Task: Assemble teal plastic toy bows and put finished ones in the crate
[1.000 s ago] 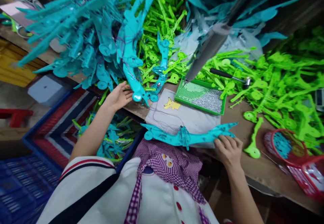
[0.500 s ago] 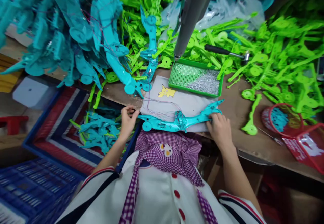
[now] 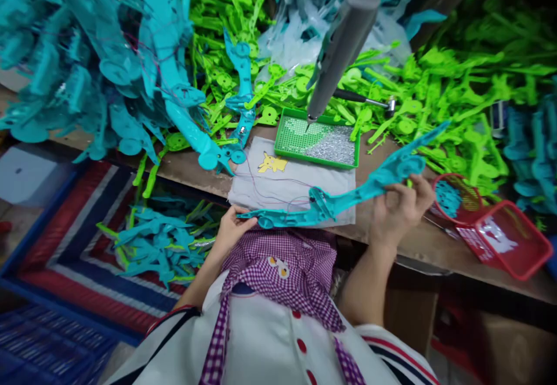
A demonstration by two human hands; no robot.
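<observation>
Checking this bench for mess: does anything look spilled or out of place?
Yes. Teal parts and a few green ones lie in a heap below the bench edge, apart from the piles on top. The teal bow in both hands looks intact.

Only bare bench is the strip around the grey cloth (image 3: pixel 287 191) and right of the green tray (image 3: pixel 319 141), hemmed in by the teal pile (image 3: pixel 87 66) left, green pile (image 3: pixel 444 95) behind, hanging screwdriver (image 3: pixel 342 43) overhead, 2 red baskets (image 3: pixel 500 234) right.
</observation>
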